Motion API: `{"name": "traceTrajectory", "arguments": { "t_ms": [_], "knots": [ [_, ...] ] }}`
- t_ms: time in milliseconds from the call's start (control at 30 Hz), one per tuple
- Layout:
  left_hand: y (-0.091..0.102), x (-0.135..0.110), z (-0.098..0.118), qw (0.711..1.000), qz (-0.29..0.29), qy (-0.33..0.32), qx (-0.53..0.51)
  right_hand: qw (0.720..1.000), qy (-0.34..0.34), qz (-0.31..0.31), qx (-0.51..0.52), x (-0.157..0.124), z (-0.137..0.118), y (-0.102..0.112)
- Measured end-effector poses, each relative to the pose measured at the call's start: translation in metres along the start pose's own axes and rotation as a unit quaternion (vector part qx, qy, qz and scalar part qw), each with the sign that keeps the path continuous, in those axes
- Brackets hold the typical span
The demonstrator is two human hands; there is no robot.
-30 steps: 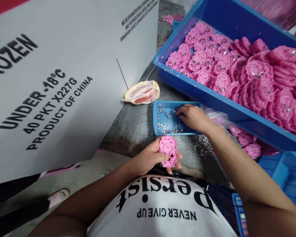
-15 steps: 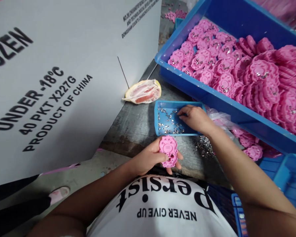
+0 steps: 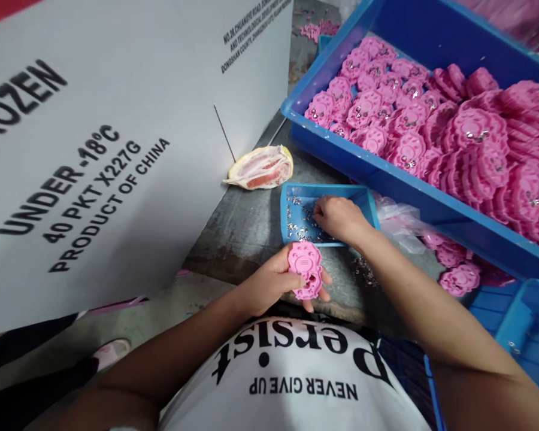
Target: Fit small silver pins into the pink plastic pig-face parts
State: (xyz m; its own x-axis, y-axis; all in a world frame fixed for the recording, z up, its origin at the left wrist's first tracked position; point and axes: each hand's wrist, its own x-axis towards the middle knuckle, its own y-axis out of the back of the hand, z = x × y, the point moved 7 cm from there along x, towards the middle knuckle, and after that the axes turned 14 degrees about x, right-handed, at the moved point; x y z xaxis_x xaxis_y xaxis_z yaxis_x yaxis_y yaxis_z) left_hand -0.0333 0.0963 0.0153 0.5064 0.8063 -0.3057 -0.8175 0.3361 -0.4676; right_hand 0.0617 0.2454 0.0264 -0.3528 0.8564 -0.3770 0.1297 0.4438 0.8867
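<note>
My left hand (image 3: 276, 282) is closed round a pink plastic piece (image 3: 305, 270) with a scalloped rim, thumb on its face and fingers behind it. A dark opening shows in the piece's lower half. Over the small blue tray (image 3: 285, 215) is my right hand (image 3: 339, 216), its fingers pinched together and pointing down at the tray floor. Whatever lies between those fingertips is hidden. Many tiny shiny metal parts (image 3: 299, 230) are scattered in the tray.
A large blue bin (image 3: 413, 182) heaped with pink pieces (image 3: 476, 134) stands at the right. A big white carton (image 3: 117, 197) rises at the left, beside a peeled fruit piece (image 3: 263, 167). Loose metal bits (image 3: 365, 272) and a clear plastic bag (image 3: 399, 221) lie near my right forearm.
My right hand has moved a little left and nearer to me within the tray, and its fingers have closed together. My left hand has risen slightly with the pink piece.
</note>
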Motion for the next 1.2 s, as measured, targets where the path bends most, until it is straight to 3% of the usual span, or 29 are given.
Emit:
{"name": "traceTrajectory", "arguments": {
  "t_ms": [100, 200, 267, 367, 533, 767, 933, 1100, 1200],
  "knots": [
    [0.004, -0.001, 0.015, 0.999, 0.041, -0.017, 0.013, 0.997, 0.026, 0.048, 0.049, -0.005, 0.003, 0.008],
    [0.014, -0.001, 0.032, 0.989, 0.132, -0.042, 0.049, 0.979, 0.074, 0.106, 0.156, -0.022, 0.002, 0.021],
    [0.022, -0.001, 0.044, 0.971, 0.208, -0.071, 0.09, 0.954, 0.116, 0.104, 0.258, -0.038, -0.002, 0.024],
    [0.027, 0.0, 0.054, 0.939, 0.282, -0.106, 0.168, 0.896, 0.145, 0.049, 0.416, -0.061, -0.011, 0.02],
    [0.021, 0.007, 0.05, 0.927, 0.286, -0.098, 0.221, 0.809, 0.116, -0.022, 0.575, -0.082, -0.015, 0.01],
    [0.014, 0.012, 0.045, 0.939, 0.289, -0.08, 0.168, 0.765, 0.093, 0.0, 0.637, -0.091, -0.006, 0.003],
    [0.009, 0.014, 0.042, 0.939, 0.293, -0.092, 0.153, 0.72, 0.071, 0.052, 0.688, -0.093, 0.0, -0.009],
    [0.007, 0.015, 0.04, 0.935, 0.307, -0.116, 0.135, 0.726, 0.055, 0.115, 0.676, -0.096, 0.006, -0.018],
    [0.002, 0.018, 0.039, 0.955, 0.257, -0.135, 0.057, 0.741, 0.073, 0.163, 0.648, -0.101, 0.008, -0.01]
  ]
}}
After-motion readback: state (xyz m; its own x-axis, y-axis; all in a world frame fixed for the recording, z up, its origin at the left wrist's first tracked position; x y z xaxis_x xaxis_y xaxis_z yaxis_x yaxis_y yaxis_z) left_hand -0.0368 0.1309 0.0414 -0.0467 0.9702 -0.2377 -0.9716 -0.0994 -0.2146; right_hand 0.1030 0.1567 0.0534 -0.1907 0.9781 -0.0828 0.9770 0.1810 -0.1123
